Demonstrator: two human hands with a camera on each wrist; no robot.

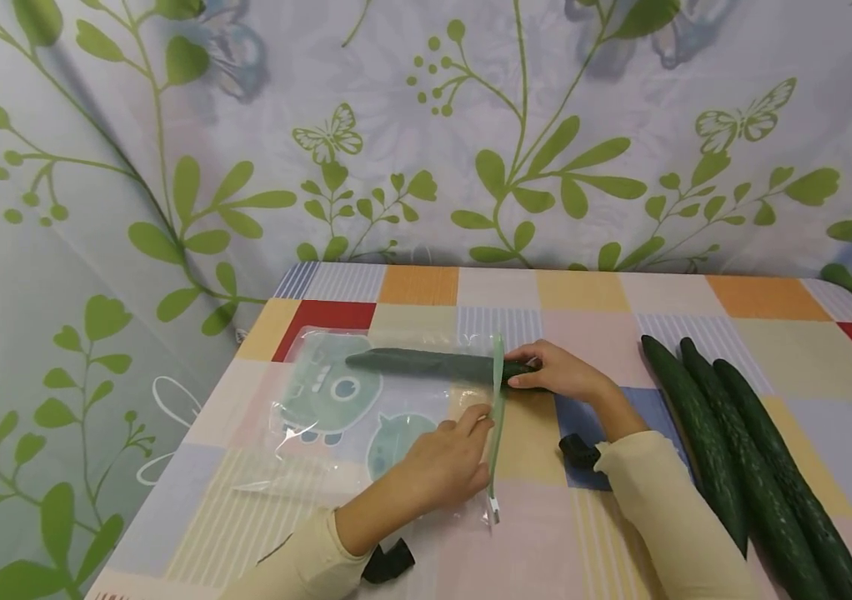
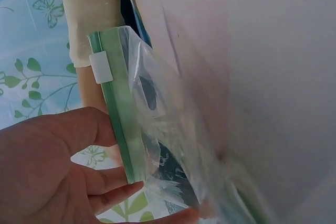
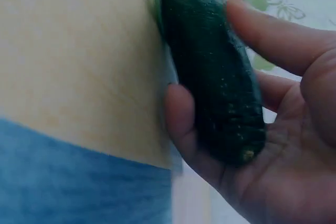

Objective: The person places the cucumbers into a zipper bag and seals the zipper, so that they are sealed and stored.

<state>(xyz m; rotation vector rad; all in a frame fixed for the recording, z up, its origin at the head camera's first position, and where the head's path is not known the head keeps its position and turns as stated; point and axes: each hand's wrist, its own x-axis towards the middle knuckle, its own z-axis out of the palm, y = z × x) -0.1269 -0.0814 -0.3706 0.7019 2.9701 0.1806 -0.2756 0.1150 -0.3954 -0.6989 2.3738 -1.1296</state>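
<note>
A clear plastic zip bag [image 1: 328, 400] printed with pale green cartoon monsters lies flat, its mouth facing right. Most of a dark green cucumber [image 1: 426, 365] is inside it, seen through the plastic. My right hand [image 1: 564, 369] grips the cucumber's near end just outside the mouth; in the right wrist view, thumb and fingers curl round that end. At the green zip strip [image 1: 499, 392], my left hand [image 1: 444, 458] pinches the bag's edge. A white slider [image 2: 101, 67] sits at one end of the strip in the left wrist view.
Several more cucumbers [image 1: 756, 475] lie side by side at the right of the table, beyond my right forearm. A patchwork cloth [image 1: 576, 292] covers the table. Behind it hangs a leaf-patterned curtain [image 1: 396, 83]. Black straps [image 1: 388, 562] show at the wrists.
</note>
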